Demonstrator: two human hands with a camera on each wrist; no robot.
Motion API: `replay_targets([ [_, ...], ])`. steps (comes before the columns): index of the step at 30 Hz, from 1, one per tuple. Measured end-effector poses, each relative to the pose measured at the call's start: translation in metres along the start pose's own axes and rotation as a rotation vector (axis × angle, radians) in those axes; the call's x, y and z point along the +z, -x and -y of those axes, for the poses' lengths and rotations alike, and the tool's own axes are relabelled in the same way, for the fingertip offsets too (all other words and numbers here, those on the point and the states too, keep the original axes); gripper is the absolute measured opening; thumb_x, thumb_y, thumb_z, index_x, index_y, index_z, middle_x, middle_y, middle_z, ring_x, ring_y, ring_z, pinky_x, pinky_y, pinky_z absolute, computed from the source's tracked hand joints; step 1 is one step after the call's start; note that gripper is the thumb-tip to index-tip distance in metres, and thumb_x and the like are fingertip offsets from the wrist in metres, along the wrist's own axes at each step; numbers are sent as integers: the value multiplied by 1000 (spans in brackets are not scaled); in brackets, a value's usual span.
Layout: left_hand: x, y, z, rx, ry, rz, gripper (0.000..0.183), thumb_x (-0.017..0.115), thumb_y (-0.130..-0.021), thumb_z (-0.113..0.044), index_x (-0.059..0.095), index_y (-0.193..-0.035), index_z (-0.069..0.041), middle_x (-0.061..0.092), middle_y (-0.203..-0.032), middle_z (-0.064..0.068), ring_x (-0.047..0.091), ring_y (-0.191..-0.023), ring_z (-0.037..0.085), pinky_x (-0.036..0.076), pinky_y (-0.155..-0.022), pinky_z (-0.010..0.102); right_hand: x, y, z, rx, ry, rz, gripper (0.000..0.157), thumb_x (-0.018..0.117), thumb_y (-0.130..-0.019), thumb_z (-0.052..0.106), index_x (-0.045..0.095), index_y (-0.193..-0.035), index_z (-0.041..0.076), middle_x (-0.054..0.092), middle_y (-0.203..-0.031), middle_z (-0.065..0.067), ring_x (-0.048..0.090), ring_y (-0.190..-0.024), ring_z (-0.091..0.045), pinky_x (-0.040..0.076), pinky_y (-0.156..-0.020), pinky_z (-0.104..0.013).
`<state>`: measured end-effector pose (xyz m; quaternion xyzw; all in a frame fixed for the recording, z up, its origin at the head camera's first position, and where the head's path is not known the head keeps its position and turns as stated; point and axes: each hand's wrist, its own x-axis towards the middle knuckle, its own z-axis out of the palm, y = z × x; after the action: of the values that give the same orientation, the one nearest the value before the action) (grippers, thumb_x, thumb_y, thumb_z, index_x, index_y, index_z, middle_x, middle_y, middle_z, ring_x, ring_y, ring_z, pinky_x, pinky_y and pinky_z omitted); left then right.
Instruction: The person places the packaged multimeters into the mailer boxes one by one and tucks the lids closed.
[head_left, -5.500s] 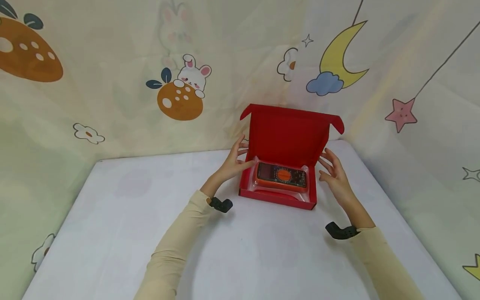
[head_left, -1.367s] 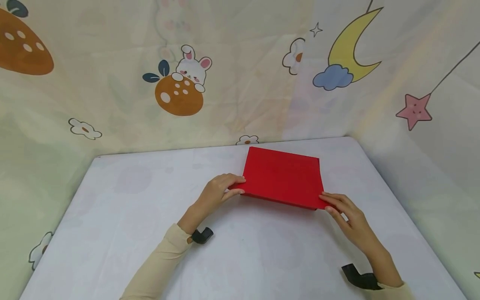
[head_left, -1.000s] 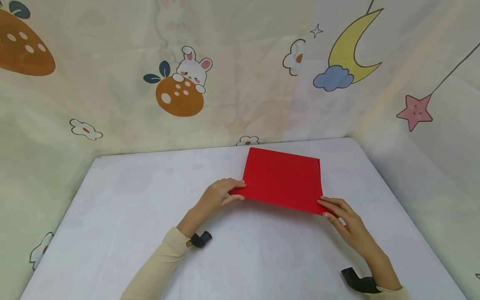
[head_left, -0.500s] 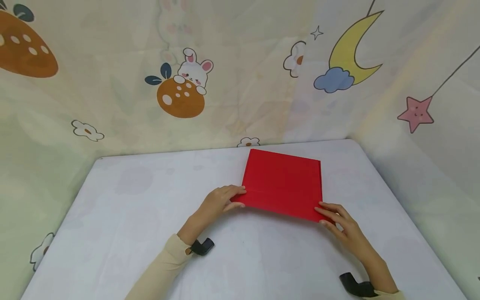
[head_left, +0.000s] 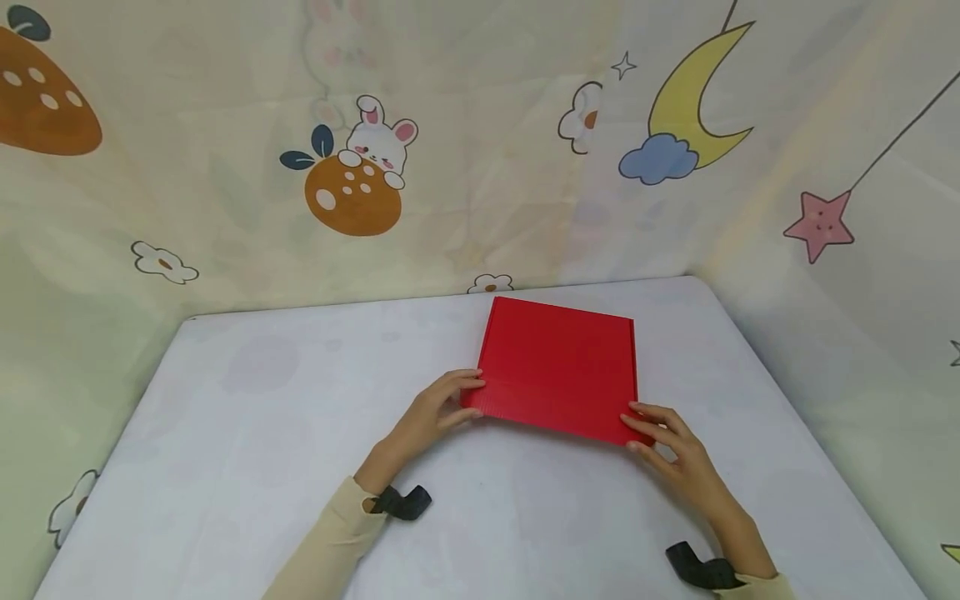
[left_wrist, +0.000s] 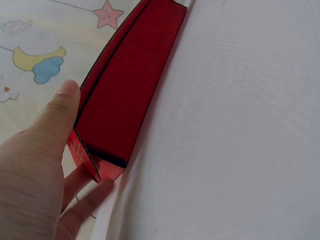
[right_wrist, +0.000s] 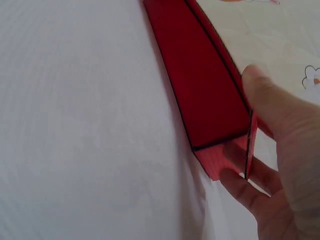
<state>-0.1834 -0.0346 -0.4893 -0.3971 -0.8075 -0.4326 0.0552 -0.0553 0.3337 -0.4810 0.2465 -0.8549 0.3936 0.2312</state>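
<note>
A red cardboard box [head_left: 562, 358] sits on the table, its lid folded over and covering the inside. The multimeter seen in it earlier is hidden. My left hand [head_left: 431, 417] holds the lid's front left corner; in the left wrist view the thumb [left_wrist: 65, 97] lies along the lid edge and the fingers meet the corner flap [left_wrist: 85, 155]. My right hand [head_left: 682, 454] pinches the front right corner likewise, with its thumb [right_wrist: 257, 82] on the lid edge and fingertips beside the side wall. The front wall [right_wrist: 200, 75] shows dark red below the lid edge.
A white-covered table [head_left: 262, 467] bears the box near its far right part. Behind it hangs a cloth backdrop [head_left: 480, 167] printed with cartoon figures, which also lines the sides. A black strap mount [head_left: 405, 502] sits on the left wrist, another [head_left: 701, 567] on the right.
Several seconds ago the lid stood upright, showing a multimeter in clear wrapping; now the lid covers it. Over the last second both hands have drawn the lid's front edge slightly towards me.
</note>
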Motion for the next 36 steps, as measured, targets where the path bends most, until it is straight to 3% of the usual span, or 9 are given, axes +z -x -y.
replay_targets([
  [4,-4,0,-10,-7,123,-51,45,76,-76,-11,61,-118,-10,52,-123,10,60,-96,18,52,-81,32,3,1,1,110,30,-7,54,77,-64,-9,65,-115,6,47,-125,-19,39,-122,-11,32,-96,-7],
  [9,-9,-2,-23,16,128,-75,45,77,-72,-2,61,-114,-1,56,-112,14,56,-100,28,51,-82,43,5,1,6,270,104,7,52,81,-66,1,66,-114,14,47,-117,-6,36,-115,-5,31,-89,-6],
  [13,-7,-1,-21,23,173,-73,45,76,-72,1,60,-114,1,55,-113,17,54,-102,31,52,-80,46,5,1,7,298,61,-9,55,80,-67,0,62,-117,12,50,-117,-3,43,-110,-1,35,-90,-5],
  [18,-8,-1,-21,11,261,-56,45,73,-74,3,57,-116,5,56,-113,20,57,-102,32,51,-83,48,3,2,7,344,-214,-24,59,75,-69,-9,51,-123,0,52,-119,-9,54,-102,-3,46,-87,-12],
  [22,-8,-1,-22,-32,246,-51,46,73,-76,0,57,-119,2,60,-113,16,59,-100,30,50,-85,46,3,3,5,406,-350,-7,58,70,-73,-12,46,-125,-4,52,-121,-1,55,-101,-4,48,-85,-13],
  [29,-7,-4,-24,-30,284,-47,46,70,-78,3,54,-120,6,55,-116,22,57,-103,33,50,-86,47,5,4,1,399,-406,-9,62,66,-75,-14,42,-132,-5,48,-121,-5,52,-106,-6,48,-87,-14],
  [36,-2,-6,-19,-74,314,-42,57,71,-78,2,45,-129,5,30,-134,33,31,-127,43,40,-97,55,11,1,0,416,-300,-14,65,70,-76,-7,43,-135,2,39,-129,-10,47,-111,-5,45,-89,-11],
])
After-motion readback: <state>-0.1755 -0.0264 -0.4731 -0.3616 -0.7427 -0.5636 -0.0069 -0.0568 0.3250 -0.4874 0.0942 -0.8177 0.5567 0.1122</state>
